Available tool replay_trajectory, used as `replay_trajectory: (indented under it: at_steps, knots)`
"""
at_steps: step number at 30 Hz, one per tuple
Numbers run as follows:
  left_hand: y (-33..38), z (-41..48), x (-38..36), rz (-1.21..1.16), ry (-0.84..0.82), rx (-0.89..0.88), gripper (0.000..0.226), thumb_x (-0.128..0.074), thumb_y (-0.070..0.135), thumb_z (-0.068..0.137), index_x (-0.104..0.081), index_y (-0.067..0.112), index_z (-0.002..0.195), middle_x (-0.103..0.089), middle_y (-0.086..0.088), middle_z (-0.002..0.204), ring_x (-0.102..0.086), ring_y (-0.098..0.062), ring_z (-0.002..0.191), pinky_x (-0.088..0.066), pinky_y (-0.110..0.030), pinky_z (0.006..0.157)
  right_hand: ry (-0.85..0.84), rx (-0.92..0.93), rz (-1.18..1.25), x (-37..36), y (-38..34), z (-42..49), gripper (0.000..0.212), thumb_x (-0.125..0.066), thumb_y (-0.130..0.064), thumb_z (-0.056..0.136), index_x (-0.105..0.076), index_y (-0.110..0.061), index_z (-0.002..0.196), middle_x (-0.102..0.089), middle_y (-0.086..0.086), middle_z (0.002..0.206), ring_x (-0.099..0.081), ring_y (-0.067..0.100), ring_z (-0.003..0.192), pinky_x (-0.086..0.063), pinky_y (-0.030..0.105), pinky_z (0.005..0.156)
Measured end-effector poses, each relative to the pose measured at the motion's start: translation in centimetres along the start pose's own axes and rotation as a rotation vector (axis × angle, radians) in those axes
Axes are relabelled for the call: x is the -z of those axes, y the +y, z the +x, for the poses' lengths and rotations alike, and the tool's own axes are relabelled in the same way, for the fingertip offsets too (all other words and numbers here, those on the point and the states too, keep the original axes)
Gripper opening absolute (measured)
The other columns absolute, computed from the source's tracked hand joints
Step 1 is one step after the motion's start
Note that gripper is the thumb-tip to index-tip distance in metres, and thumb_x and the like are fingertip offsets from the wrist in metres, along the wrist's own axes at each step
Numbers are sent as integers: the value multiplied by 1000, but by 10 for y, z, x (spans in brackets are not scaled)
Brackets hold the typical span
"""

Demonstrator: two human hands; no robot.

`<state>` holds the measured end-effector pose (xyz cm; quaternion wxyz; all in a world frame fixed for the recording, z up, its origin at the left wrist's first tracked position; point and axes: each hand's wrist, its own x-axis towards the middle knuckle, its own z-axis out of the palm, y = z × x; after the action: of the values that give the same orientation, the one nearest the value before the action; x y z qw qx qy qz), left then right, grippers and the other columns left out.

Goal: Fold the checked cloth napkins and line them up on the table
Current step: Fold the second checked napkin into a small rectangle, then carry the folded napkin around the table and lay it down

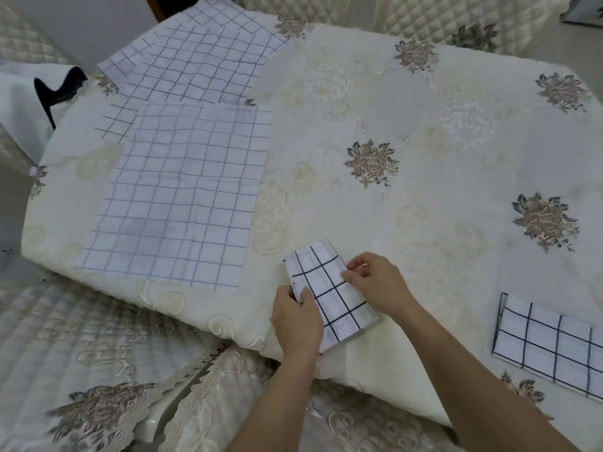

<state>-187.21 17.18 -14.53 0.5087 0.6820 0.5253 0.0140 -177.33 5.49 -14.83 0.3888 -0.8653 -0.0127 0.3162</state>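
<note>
White checked napkin (339,305), folded narrow, pinched by left hand (295,321), right hand (375,285).

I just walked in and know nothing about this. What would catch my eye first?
At the near edge of the cream flowered tablecloth, the left hand and right hand pinch a small folded checked napkin between them. A second folded napkin lies to the right, and a large unfolded napkin is spread flat to the left.

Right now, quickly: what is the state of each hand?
Left hand: pinches the folded checked napkin.
Right hand: pinches the same napkin's edge.
</note>
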Motion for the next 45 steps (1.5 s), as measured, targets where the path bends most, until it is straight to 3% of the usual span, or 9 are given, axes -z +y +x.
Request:
replay_trajectory:
  at_steps: [3,8,11,14,16,22,27,37,45]
  knots:
    - [6,9,4,-87,-97,8,10,-58,23,98,-57,14,95,-59,1,84,-57,-18,78,-44,-31,64,14,-87,313,-1,9,-9,11,-71,-25,91,-75,-18,98,-76,-3,90,-71,14,89,-57,32,83]
    - [11,18,12,-242,-233,38,15,-66,24,95,-68,15,107,-72,-3,104,-67,-21,101,-54,-45,96,50,-110,512,0,8,-24,15,-66,-21,94,-70,-10,86,-74,11,88,-66,20,76,-55,40,73]
    - [17,16,19,-245,-328,-53,21,-63,36,93,-72,17,93,-73,-13,97,-68,-33,95,-55,-50,92,141,-62,489,2,1,-35,17,-58,-22,97,-64,-10,87,-67,1,79,-59,11,70,-48,28,67]
    - [25,3,23,-125,-317,-232,36,-49,37,103,-57,8,83,-54,-7,76,-51,-15,70,-45,-30,71,236,-8,437,2,-3,-49,20,-53,-25,100,-59,-14,85,-62,0,76,-54,9,68,-44,27,66]
    - [29,-8,23,-39,-294,-333,39,-41,35,106,-45,13,75,-41,0,69,-38,-8,62,-34,-29,64,290,24,387,2,-2,-58,23,-52,-30,102,-58,-16,84,-64,3,80,-54,10,68,-43,24,63]
    - [32,-33,8,43,-259,-458,41,-38,34,107,-37,19,69,-37,5,63,-35,-8,57,-33,-33,61,421,108,346,15,18,-86,27,-50,-30,104,-52,-22,78,-51,-6,65,-45,1,56,-35,16,53]
    - [36,-65,-1,35,-307,-541,40,-41,31,106,-38,19,69,-36,3,64,-33,-3,54,-29,-21,53,461,122,375,37,34,-112,26,-50,-29,104,-53,-19,80,-46,-8,63,-41,2,53,-34,17,52]
    - [41,-124,-44,153,-657,-784,42,-39,36,107,-40,11,73,-37,0,64,-33,-10,55,-27,-30,55,859,-104,454,62,72,-198,25,-49,-33,104,-53,-21,82,-49,-9,68,-43,5,60,-37,26,60]
    - [22,-199,-83,236,-906,-867,37,-44,33,105,-51,11,76,-53,-1,68,-43,-4,59,-35,-18,56,1096,-289,555,78,133,-270,23,-52,-29,103,-59,-15,86,-53,-11,68,-48,7,64,-39,27,63]
